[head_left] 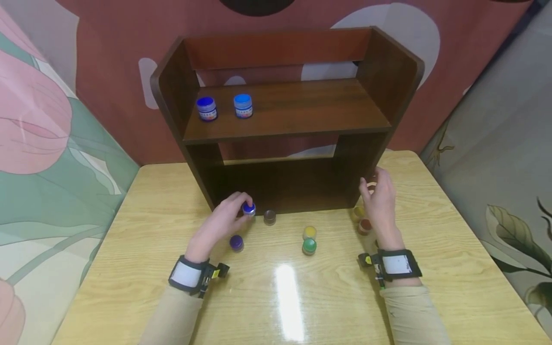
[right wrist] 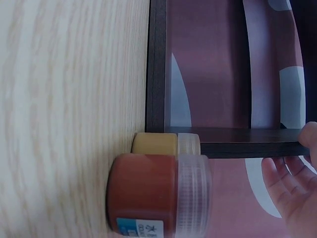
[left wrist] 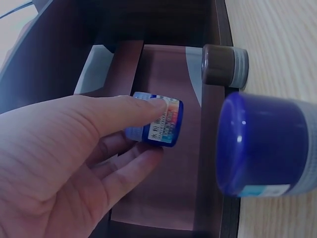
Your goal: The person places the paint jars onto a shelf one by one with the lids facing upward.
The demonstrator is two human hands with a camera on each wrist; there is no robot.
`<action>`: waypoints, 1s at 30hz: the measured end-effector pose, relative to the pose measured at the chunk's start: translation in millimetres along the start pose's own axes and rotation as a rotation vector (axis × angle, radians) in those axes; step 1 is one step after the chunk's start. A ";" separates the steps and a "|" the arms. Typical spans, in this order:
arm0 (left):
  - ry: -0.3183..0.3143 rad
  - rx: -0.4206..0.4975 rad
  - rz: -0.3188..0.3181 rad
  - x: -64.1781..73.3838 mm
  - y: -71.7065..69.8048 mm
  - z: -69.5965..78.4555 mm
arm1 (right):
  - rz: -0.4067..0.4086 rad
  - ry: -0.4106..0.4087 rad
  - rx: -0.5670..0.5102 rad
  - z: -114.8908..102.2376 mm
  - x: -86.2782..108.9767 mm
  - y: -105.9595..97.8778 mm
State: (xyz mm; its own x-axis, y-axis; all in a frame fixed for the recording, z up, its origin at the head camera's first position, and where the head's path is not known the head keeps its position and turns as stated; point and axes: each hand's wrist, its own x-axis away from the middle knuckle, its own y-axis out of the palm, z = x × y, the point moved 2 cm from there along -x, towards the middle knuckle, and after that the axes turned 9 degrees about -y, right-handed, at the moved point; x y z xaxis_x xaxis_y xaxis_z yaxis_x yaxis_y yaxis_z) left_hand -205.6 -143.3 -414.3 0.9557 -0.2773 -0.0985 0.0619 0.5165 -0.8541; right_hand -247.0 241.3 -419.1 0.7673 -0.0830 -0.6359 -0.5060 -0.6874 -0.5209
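Just in front of the dark wooden shelf (head_left: 280,120), the left hand (head_left: 220,223) pinches a small blue paint jar (head_left: 248,208) between thumb and fingertips, close beside a brown jar (head_left: 269,217). Off the shelf's right front corner, the right hand (head_left: 380,203) hangs loose, fingers relaxed and holding nothing, above a red-brown jar (head_left: 364,225).

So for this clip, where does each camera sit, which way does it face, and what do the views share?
Head: worn high, looking forward and down at table and shelf unit; both hands show.
Left wrist: faces left hand pinching blue jar.
Right wrist: faces red-brown jar; right hand fingers show.
Shared: blue jar appears in head and left wrist.
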 end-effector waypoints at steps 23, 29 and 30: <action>0.111 0.131 0.156 0.9 -15.2 11.8 | 0.015 0.004 -0.003 0.3 1.8 0.3; 0.119 0.145 0.180 1.3 -15.9 13.2 | 0.007 0.009 -0.001 -1.0 1.6 0.5; 0.125 0.145 0.186 1.2 -15.7 13.2 | 0.007 0.009 0.002 -1.1 1.5 0.6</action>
State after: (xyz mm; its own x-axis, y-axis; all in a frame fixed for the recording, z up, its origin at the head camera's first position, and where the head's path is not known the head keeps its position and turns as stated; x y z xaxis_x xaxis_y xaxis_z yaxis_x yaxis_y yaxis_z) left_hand -201.6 -141.0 -394.3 0.9119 -0.2602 -0.3174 -0.0625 0.6763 -0.7340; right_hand -245.7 239.9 -419.8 0.7676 -0.0944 -0.6339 -0.5121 -0.6850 -0.5181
